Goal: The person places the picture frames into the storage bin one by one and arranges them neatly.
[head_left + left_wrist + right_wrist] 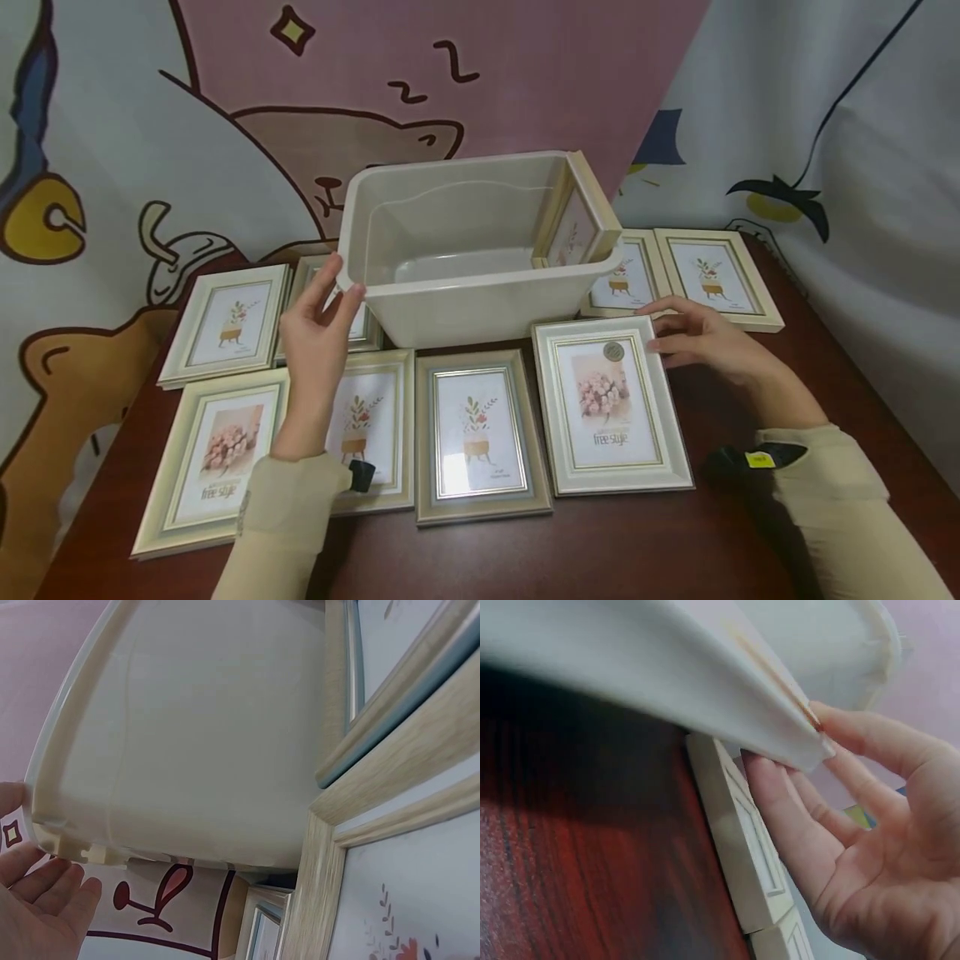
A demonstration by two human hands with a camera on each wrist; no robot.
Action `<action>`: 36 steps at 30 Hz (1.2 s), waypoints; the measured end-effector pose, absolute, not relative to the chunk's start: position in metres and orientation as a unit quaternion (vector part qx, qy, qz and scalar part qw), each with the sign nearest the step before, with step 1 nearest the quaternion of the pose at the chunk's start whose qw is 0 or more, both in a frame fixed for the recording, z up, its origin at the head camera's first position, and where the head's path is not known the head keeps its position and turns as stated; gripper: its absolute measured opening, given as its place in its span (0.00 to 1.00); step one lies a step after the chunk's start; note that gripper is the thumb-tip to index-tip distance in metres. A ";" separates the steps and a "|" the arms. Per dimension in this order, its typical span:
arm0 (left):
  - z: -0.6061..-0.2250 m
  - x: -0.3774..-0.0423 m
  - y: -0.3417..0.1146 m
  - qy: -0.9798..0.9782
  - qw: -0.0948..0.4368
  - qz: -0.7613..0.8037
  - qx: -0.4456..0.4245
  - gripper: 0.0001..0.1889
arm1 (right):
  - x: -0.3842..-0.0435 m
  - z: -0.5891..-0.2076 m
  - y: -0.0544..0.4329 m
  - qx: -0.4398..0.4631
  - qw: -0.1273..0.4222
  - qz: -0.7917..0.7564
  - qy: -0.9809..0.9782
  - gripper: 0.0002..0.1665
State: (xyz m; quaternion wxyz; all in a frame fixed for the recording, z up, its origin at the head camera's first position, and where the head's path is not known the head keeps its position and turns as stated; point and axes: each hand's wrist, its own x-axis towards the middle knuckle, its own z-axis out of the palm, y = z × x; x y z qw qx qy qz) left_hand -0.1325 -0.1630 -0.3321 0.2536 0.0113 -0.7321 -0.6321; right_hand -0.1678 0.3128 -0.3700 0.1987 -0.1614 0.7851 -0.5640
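Observation:
My left hand (315, 354) holds the front left corner of a cream plastic bin (480, 310), thumb on the rim and fingers below it, as the left wrist view shows. A picture frame (576, 223) stands on edge inside the bin at its right end. At the right, my right hand (708, 340) pinches the upper right edge of a white picture frame (675, 442), which has a pink flower print and a round sticker. In the right wrist view that frame (705, 697) is tilted, with its edge between thumb and fingers.
Several more frames lie on the dark red table (615, 550): a blue-grey one (483, 512) in front of the bin, a cream one (161, 517) at front left, a white one (176, 367) behind it and a cream pair (765, 321) at back right. A cartoon-printed cloth (525, 75) hangs behind.

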 end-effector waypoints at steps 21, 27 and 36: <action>-0.330 -0.134 -0.163 -0.736 0.258 -0.626 0.009 0.24 | -0.154 -0.329 0.329 -0.302 0.066 -0.700 0.644 0.35; -0.326 -0.135 -0.164 -0.751 0.258 -0.608 0.014 0.23 | -0.152 -0.319 0.327 -0.310 0.042 -0.691 0.651 0.32; -0.326 -0.137 -0.166 -0.748 0.240 -0.619 0.007 0.23 | -0.151 -0.304 0.324 -0.340 0.056 -0.676 0.652 0.32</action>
